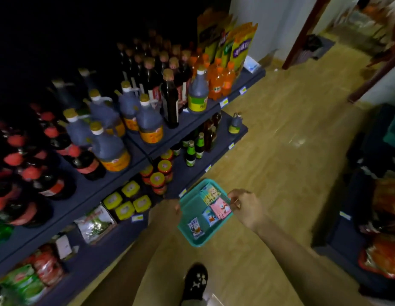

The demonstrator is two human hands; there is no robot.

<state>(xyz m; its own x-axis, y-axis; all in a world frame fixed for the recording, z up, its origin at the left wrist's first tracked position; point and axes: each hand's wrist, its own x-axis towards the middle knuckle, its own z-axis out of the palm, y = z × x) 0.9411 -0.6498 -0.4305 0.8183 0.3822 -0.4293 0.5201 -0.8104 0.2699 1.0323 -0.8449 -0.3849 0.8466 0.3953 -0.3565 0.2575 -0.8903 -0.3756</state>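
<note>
I hold the tray (198,242) over the floor beside the shelf (187,171). My left hand (175,207) grips its left rim, fingers hidden beneath; my right hand (245,205) pinches the right rim by the packets (214,203). I'd keep it level so they don't slide.

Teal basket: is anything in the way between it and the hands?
No, nothing visible is. The left hand grips the teal basket at its left rim, and the right hand pinches its right rim. Only small packets lie inside.
</note>
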